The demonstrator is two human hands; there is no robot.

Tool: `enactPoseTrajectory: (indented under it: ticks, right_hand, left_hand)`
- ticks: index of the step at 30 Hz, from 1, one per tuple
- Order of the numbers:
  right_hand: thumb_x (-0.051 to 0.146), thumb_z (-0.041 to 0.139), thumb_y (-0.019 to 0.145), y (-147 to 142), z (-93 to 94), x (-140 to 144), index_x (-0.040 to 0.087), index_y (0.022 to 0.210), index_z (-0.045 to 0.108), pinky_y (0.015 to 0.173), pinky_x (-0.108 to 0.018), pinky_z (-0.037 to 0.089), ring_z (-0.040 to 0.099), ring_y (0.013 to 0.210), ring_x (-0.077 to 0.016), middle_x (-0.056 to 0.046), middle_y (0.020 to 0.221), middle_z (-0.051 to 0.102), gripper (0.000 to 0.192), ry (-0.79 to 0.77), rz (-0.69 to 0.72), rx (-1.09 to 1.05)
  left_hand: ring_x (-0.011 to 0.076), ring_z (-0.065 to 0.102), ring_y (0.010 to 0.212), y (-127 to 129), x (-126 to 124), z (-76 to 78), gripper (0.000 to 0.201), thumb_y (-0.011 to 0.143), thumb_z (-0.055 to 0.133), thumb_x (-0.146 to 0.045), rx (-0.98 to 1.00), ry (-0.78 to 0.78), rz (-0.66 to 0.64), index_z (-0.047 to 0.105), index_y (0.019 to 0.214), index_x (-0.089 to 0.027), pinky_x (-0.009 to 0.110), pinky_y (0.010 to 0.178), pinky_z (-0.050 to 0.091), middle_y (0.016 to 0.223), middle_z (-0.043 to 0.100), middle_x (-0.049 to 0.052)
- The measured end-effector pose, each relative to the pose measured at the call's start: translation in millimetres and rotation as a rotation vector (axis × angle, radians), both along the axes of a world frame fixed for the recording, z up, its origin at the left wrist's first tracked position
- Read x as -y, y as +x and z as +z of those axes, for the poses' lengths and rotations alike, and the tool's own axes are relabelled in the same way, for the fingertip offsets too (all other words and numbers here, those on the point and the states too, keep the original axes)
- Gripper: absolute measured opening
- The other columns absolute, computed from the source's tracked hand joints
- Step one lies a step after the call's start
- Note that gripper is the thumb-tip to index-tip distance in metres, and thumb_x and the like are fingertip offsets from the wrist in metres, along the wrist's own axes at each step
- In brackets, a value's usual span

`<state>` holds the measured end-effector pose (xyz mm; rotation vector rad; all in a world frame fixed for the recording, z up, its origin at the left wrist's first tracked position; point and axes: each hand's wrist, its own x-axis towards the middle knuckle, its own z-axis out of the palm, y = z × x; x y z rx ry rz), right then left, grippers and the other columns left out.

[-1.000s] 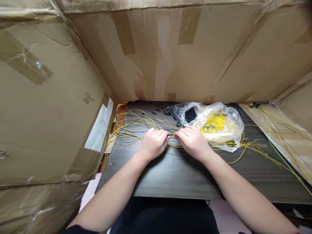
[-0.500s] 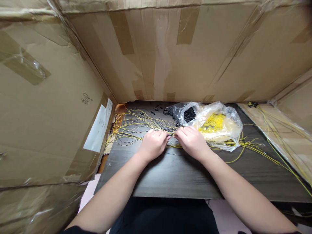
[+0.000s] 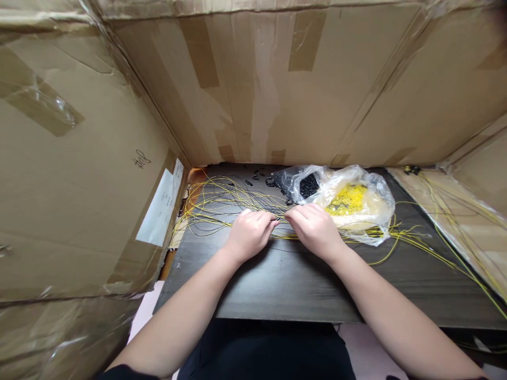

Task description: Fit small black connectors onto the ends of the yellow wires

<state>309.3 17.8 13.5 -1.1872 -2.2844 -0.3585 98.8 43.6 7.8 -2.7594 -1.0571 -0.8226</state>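
My left hand point(image 3: 250, 236) is closed in a pinch, with a small black part point(image 3: 273, 218) showing at its fingertips. Just to its right, my right hand point(image 3: 312, 228) is closed too, thumb and fingers pressed together; what it holds is hidden. A narrow gap separates the two sets of fingertips. Thin yellow and black wires point(image 3: 214, 203) lie looped on the dark table beyond and left of my hands, passing beneath them. Their yellow ends point(image 3: 420, 248) fan out to the right.
A clear bag of black pieces point(image 3: 308, 186) and a clear bag of yellow pieces point(image 3: 348, 199) lie behind my right hand. Loose black pieces point(image 3: 249, 182) are scattered near the back. Cardboard walls point(image 3: 253, 95) enclose the dark table point(image 3: 277, 295). More wires point(image 3: 447, 211) lie on cardboard at right.
My right hand has shifted very slightly to the right. Less of the black part shows at my left fingertips. The bags and wires look the same.
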Motion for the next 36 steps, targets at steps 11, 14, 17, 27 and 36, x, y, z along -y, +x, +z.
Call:
enactPoseTrajectory:
  ticks: [11, 14, 17, 27, 36]
  right_hand:
    - [0.027, 0.044, 0.101, -3.0, -3.3, -2.1, 0.016, 0.084, 0.058, 0.075, -0.034, 0.035, 0.053, 0.079, -0.0201, -0.007, 0.082, 0.063, 0.024, -0.085, -0.015, 0.049]
    - [0.027, 0.048, 0.099, -3.2, -5.1, -1.5, 0.017, 0.086, 0.056, 0.075, -0.033, 0.036, 0.053, 0.080, -0.0198, -0.006, 0.084, 0.062, 0.018, -0.156, 0.001, 0.011]
    - [0.027, 0.054, 0.096, -3.5, -6.3, -0.3, 0.018, 0.088, 0.055, 0.075, -0.032, 0.037, 0.054, 0.081, -0.0189, -0.005, 0.085, 0.062, 0.012, -0.240, 0.023, -0.048]
    - [0.026, 0.055, 0.095, -5.4, -3.5, 2.6, 0.019, 0.086, 0.052, 0.072, -0.030, 0.038, 0.055, 0.077, -0.0177, -0.003, 0.082, 0.062, 0.012, -0.342, 0.007, -0.112]
    - [0.025, 0.052, 0.094, -6.0, 2.3, 7.6, 0.019, 0.082, 0.051, 0.071, -0.030, 0.037, 0.055, 0.076, -0.0175, -0.002, 0.078, 0.061, 0.014, -0.392, -0.015, -0.083]
  left_hand:
    - [0.0185, 0.060, 0.072, -0.2, -1.9, -2.2, 0.026, 0.101, 0.043, -0.033, -0.118, 0.086, 0.011, 0.062, 0.092, -0.018, 0.036, 0.068, 0.033, 0.080, 0.068, 0.004]
    - [0.0187, 0.059, 0.072, -0.4, -2.5, -2.4, 0.026, 0.101, 0.043, -0.033, -0.124, 0.097, 0.013, 0.062, 0.091, -0.018, 0.036, 0.068, 0.033, 0.077, 0.066, 0.005]
    - [0.0184, 0.059, 0.072, -0.5, -2.8, -2.2, 0.026, 0.101, 0.042, -0.032, -0.116, 0.097, 0.004, 0.062, 0.093, -0.017, 0.036, 0.068, 0.033, 0.077, 0.066, 0.005]
    - [0.0185, 0.057, 0.070, -0.2, -1.5, 0.7, 0.025, 0.101, 0.043, -0.032, -0.139, 0.138, 0.017, 0.062, 0.091, -0.018, 0.036, 0.068, 0.032, 0.075, 0.065, 0.003]
    - [0.0185, 0.056, 0.071, 1.8, -0.3, 1.4, 0.024, 0.101, 0.043, -0.030, -0.159, 0.146, 0.003, 0.062, 0.093, -0.018, 0.036, 0.069, 0.031, 0.075, 0.063, 0.003]
